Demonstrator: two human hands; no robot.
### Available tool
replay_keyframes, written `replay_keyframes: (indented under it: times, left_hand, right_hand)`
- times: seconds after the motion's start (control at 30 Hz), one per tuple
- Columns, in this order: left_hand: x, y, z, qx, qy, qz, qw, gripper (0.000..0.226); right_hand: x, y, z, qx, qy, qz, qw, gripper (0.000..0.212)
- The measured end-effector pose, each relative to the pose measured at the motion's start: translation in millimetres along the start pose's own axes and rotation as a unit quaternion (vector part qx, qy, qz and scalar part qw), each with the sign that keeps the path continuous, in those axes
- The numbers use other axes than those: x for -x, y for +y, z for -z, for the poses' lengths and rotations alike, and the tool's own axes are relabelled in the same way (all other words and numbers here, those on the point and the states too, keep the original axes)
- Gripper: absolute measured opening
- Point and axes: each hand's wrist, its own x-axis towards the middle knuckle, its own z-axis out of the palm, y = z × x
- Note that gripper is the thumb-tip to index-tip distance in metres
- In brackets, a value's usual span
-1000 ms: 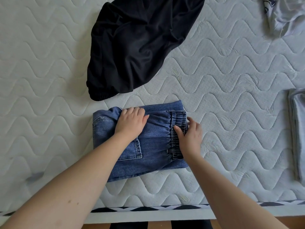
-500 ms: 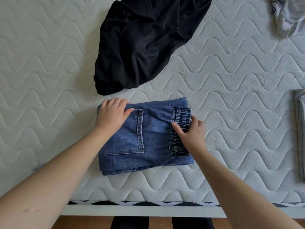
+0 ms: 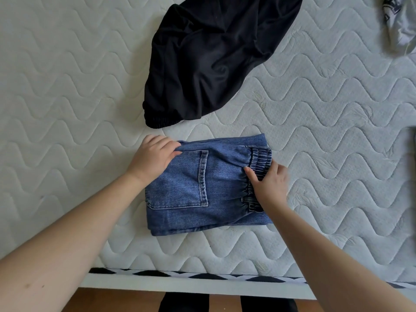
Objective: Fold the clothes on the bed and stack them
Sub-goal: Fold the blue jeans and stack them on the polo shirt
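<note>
Folded blue jeans [image 3: 216, 199] lie on the quilted white mattress [image 3: 67, 109] near its front edge, back pocket up and elastic waistband at the right. My left hand [image 3: 153, 157] holds the jeans' upper left corner, thumb on top and fingers curled over the edge. My right hand [image 3: 269, 184] holds the waistband at the right side, thumb lying on the denim. A crumpled black garment [image 3: 213, 59] lies just beyond the jeans, unfolded.
A grey printed garment [image 3: 400, 23] lies at the top right corner. The edge of another grey piece [image 3: 413, 145] shows at the far right. The mattress ends at a black-and-white trimmed front edge [image 3: 202, 273], with wooden floor below it.
My left hand slid from the middle of the jeans to their left corner, uncovering the back pocket. My right hand stayed on the waistband. The view shifted slightly.
</note>
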Motion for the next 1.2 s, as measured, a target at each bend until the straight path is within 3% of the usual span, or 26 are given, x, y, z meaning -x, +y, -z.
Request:
replay_keyframes:
  times: [0.17, 0.37, 0.5, 0.6, 0.73, 0.83, 0.87, 0.97, 1.03, 1.13, 1.2]
  left_hand:
    - [-9, 3, -7, -0.025, -0.105, 0.068, 0.992, 0.05]
    - [-20, 7, -28, -0.111, -0.198, 0.149, 0.962, 0.049]
    - [-15, 12, -34, -0.172, -0.146, 0.154, 0.962, 0.048]
    - [-6, 13, -38, -0.162, -0.092, 0.141, 0.972, 0.043]
    - [13, 12, -40, -0.085, -0.022, 0.185, 0.979, 0.043]
    - [37, 20, -36, 0.049, -0.016, 0.266, 0.963, 0.063]
    - [45, 25, -33, 0.12, -0.015, 0.321, 0.939, 0.07]
    - [71, 38, -23, 0.288, 0.014, 0.504, 0.815, 0.081]
    - [86, 44, -18, 0.361, 0.012, 0.579, 0.731, 0.066]
    - [98, 44, -15, 0.514, -0.014, 0.612, 0.601, 0.048]
    - [97, 40, -10, 0.562, -0.053, 0.588, 0.58, 0.05]
  right_hand:
    - [0, 1, -1, -0.011, 0.003, 0.004, 1.0, 0.081]
    - [-6, 0, 8, -0.065, -0.017, -0.01, 0.998, 0.086]
    - [-17, -3, 16, -0.046, -0.081, -0.023, 0.995, 0.07]
    - [-11, 2, 11, -0.012, -0.055, 0.016, 0.998, 0.065]
    - [2, 6, 1, -0.029, -0.006, 0.039, 0.999, 0.062]
    - [2, 6, 1, -0.035, 0.002, 0.045, 0.998, 0.064]
    - [0, 6, 2, -0.036, -0.006, 0.041, 0.999, 0.065]
    - [-14, 5, 15, -0.057, -0.082, 0.006, 0.995, 0.063]
    - [-20, 7, 23, -0.099, -0.133, 0.004, 0.986, 0.061]
    - [-17, 15, 24, -0.099, -0.144, 0.051, 0.983, 0.062]
    - [-14, 19, 24, -0.116, -0.16, 0.071, 0.978, 0.061]
